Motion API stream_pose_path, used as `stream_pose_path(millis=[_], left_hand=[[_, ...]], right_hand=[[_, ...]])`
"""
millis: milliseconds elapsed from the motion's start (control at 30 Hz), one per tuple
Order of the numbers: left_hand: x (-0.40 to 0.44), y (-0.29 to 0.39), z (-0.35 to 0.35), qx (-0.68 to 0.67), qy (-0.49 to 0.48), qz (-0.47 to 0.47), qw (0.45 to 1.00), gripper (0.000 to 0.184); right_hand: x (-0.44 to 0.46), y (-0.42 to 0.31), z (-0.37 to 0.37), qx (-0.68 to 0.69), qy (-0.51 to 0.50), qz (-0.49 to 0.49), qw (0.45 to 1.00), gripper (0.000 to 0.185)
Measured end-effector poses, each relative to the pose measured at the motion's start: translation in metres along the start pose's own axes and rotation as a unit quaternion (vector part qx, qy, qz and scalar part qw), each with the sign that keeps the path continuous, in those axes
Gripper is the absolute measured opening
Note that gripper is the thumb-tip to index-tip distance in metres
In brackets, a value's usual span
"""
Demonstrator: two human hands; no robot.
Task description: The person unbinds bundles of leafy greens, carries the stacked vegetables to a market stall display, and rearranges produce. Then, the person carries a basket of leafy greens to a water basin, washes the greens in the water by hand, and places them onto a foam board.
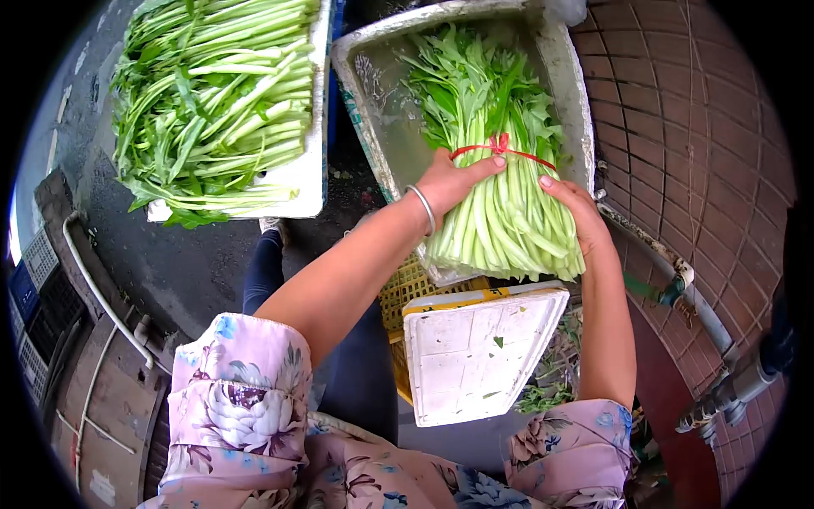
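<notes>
A large bunch of leafy green stalks (pixel 500 195), bound by a red tie (pixel 500 146), is held between my two hands. My left hand (pixel 458 182) grips its left side just below the tie, thumb across the stalks. On the right side, my right hand (pixel 577 208) is wrapped round the bunch with its thumb on top. The leaves point away from me, over the water in a worn white foam tub (pixel 352 51). The cut stalk ends face me, near the tub's front edge. Fingers beneath the bunch are hidden.
Loose greens (pixel 229 102) are piled on a white board (pixel 318 161) at the upper left. A white foam lid (pixel 475 360) lies close in front of me on a yellow crate (pixel 403 293). Pipes (pixel 712 310) run along the tiled wall (pixel 678 110) at right.
</notes>
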State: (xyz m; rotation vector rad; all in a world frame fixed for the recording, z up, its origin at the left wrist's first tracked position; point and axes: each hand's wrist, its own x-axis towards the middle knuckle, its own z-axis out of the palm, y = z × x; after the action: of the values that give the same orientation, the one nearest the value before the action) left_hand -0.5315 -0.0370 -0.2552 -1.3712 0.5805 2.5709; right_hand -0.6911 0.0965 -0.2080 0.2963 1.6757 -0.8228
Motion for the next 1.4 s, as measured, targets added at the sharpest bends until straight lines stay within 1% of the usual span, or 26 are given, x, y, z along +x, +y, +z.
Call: stream_pose_path(millis=[67,200,267,333,400,433,467,533,567,600,667,733,800,833,867,900,967,1033,1067,1100,1133,1200,1267,1333,1367,1400], left_hand=[[-0.027,0.012,0.012,-0.024,0.002,-0.027,0.999,0.084],[-0.066,0.008,0.030,-0.057,-0.011,0.020,0.998,0.083],[-0.083,0.005,0.033,-0.063,-0.049,0.031,0.996,0.081],[-0.106,0.015,0.032,-0.061,-0.059,0.051,0.995,0.078],[-0.128,0.023,0.030,0.003,-0.094,0.073,0.993,0.075],[-0.140,0.025,0.028,-0.020,-0.120,0.106,0.987,0.072],[-0.153,0.028,0.024,-0.026,-0.122,0.111,0.986,0.072],[-0.178,0.040,0.010,0.043,-0.107,0.184,0.976,0.068],[-0.196,0.050,0.002,0.073,-0.104,0.205,0.970,0.068],[-0.216,0.061,-0.006,0.073,-0.103,0.217,0.968,0.068],[-0.257,0.082,-0.027,0.116,-0.106,0.263,0.952,0.070],[-0.290,0.100,-0.051,0.114,-0.090,0.295,0.944,0.067],[-0.317,0.114,-0.077,0.122,-0.056,0.315,0.940,0.065],[-0.328,0.118,-0.088,0.102,-0.037,0.360,0.927,0.069],[-0.334,0.122,-0.100,0.112,-0.002,0.395,0.912,0.064],[-0.338,0.127,-0.112,0.092,0.021,0.426,0.900,0.065],[-0.332,0.131,-0.132,0.040,0.057,0.459,0.886,0.068],[-0.325,0.141,-0.152,0.052,0.128,0.495,0.858,0.070],[-0.320,0.147,-0.160,0.060,0.169,0.501,0.847,0.069],[-0.313,0.151,-0.166,0.033,0.199,0.503,0.841,0.070],[-0.304,0.155,-0.170,0.005,0.231,0.503,0.833,0.070],[-0.271,0.153,-0.181,-0.089,0.241,0.511,0.821,0.068],[-0.243,0.153,-0.184,-0.131,0.281,0.502,0.808,0.067],[-0.204,0.152,-0.181,-0.179,0.338,0.490,0.783,0.067],[-0.184,0.153,-0.180,-0.228,0.339,0.465,0.785,0.068],[-0.156,0.150,-0.182,-0.233,0.374,0.422,0.792,0.070]], right_hand=[[-0.030,-0.019,0.005,-0.006,0.003,0.001,1.000,0.043],[-0.092,-0.041,0.008,-0.042,0.012,-0.010,0.999,0.036],[-0.124,-0.041,0.012,-0.059,0.061,-0.034,0.996,0.037],[-0.156,-0.038,0.025,-0.053,0.077,-0.067,0.993,0.038],[-0.187,-0.034,0.040,-0.053,0.096,-0.098,0.989,0.039],[-0.202,-0.031,0.049,-0.046,0.115,-0.123,0.985,0.040],[-0.217,-0.031,0.060,-0.053,0.115,-0.126,0.984,0.040],[-0.242,-0.033,0.088,-0.048,0.140,-0.183,0.972,0.043],[-0.254,-0.033,0.097,-0.067,0.152,-0.197,0.966,0.048],[-0.265,-0.038,0.111,-0.071,0.148,-0.207,0.964,0.048],[-0.290,-0.049,0.153,-0.076,0.132,-0.252,0.956,0.056],[-0.305,-0.061,0.187,-0.087,0.114,-0.289,0.947,0.063],[-0.306,-0.080,0.221,-0.117,0.069,-0.328,0.935,0.065],[-0.305,-0.090,0.236,-0.140,0.056,-0.338,0.929,0.067],[-0.301,-0.101,0.255,-0.155,0.038,-0.340,0.927,0.068],[-0.292,-0.114,0.266,-0.208,0.007,-0.352,0.913,0.066],[-0.265,-0.137,0.295,-0.221,-0.061,-0.370,0.900,0.064],[-0.234,-0.169,0.324,-0.271,-0.148,-0.348,0.885,0.068],[-0.205,-0.180,0.328,-0.299,-0.167,-0.358,0.868,0.068],[-0.186,-0.193,0.342,-0.335,-0.188,-0.379,0.842,0.067],[-0.175,-0.205,0.362,-0.324,-0.231,-0.355,0.846,0.066],[-0.136,-0.227,0.380,-0.389,-0.261,-0.335,0.817,0.065],[-0.109,-0.246,0.403,-0.443,-0.299,-0.288,0.795,0.067],[-0.071,-0.259,0.415,-0.523,-0.275,-0.253,0.766,0.068],[-0.050,-0.263,0.421,-0.556,-0.280,-0.234,0.747,0.067],[-0.035,-0.262,0.426,-0.554,-0.267,-0.188,0.766,0.065]])
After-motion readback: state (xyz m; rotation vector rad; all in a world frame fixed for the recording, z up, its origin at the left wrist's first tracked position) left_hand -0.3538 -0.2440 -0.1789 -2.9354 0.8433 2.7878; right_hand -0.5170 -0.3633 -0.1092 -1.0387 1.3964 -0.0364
